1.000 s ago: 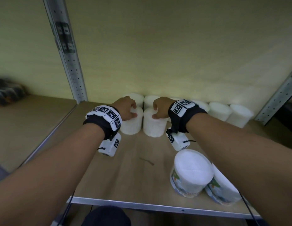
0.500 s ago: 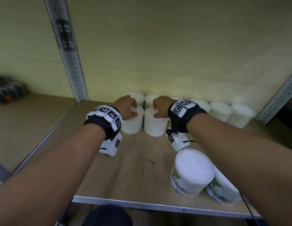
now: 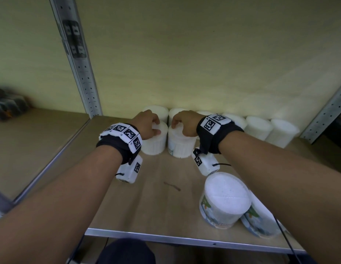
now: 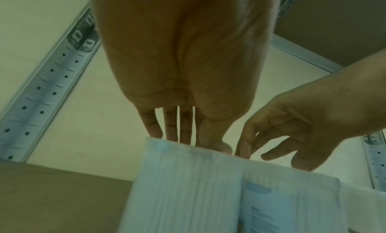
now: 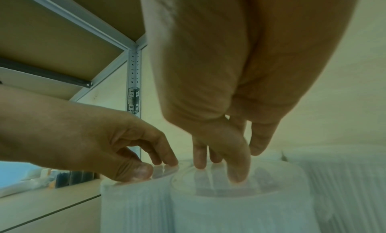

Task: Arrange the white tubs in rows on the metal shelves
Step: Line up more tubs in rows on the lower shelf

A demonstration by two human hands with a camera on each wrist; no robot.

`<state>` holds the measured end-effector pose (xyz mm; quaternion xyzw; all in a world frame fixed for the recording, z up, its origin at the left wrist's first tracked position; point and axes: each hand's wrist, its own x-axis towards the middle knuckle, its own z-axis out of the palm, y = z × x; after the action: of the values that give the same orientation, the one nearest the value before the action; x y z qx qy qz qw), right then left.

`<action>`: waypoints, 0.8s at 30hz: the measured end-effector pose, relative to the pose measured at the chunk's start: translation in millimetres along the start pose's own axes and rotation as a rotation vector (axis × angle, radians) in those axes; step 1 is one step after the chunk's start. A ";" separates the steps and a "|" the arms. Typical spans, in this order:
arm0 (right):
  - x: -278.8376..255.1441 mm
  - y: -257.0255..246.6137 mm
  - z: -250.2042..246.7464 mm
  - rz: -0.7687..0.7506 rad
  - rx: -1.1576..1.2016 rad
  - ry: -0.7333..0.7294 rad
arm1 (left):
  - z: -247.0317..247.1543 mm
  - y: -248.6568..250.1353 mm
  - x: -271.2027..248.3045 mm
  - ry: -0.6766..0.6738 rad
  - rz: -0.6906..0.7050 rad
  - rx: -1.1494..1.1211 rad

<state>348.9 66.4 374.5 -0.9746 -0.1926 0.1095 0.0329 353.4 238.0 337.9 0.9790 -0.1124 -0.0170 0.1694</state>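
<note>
Two white tubs stand side by side in a second row on the shelf board (image 3: 146, 197). My left hand (image 3: 148, 124) rests its thumb and fingertips on the lid of the left tub (image 3: 155, 143). In the right wrist view this hand (image 5: 154, 167) touches only the lid's top. My right hand (image 3: 182, 122) lays its fingertips (image 5: 238, 175) on the lid of the right tub (image 3: 180, 147), which carries a label on its side. Behind them a back row of several white tubs (image 3: 258, 127) lines the wall. Two more tubs (image 3: 225, 199) (image 3: 259, 220) stand at the front right.
A perforated metal post (image 3: 78, 60) rises at the back left and another (image 3: 326, 119) at the right. The shelf's metal front edge (image 3: 184, 238) runs below my arms. A small brown mark (image 3: 172, 186) lies mid-board. Dark items (image 3: 7, 105) sit on the neighbouring shelf to the left.
</note>
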 end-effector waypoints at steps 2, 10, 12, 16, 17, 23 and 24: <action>-3.5 -1.6 -1.3 -0.011 0.001 0.020 | 0.7 -0.7 0.5 0.002 0.004 0.005; -3.5 -4.4 -4.0 0.076 0.098 0.050 | 0.9 -0.8 0.0 0.000 0.010 0.010; 0.6 -3.7 -4.7 0.127 0.008 0.049 | 0.7 -1.1 0.2 -0.005 0.011 0.008; 4.5 -2.3 0.9 0.192 -0.104 -0.030 | 0.1 -0.8 -0.2 -0.005 0.012 0.006; 4.4 -2.7 1.7 0.196 -0.119 -0.033 | 0.0 -0.7 -0.4 -0.005 0.012 0.006; 6.1 -6.9 1.9 0.199 -0.122 -0.034 | 1.0 -0.6 -0.5 -0.005 0.014 0.009; 6.3 -6.6 1.4 0.193 -0.113 -0.047 | 0.9 -0.6 -0.8 -0.003 0.014 0.010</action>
<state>351.9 74.9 372.6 -0.9861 -0.1046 0.1239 -0.0372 352.7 238.5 336.9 0.9789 -0.1197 -0.0170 0.1646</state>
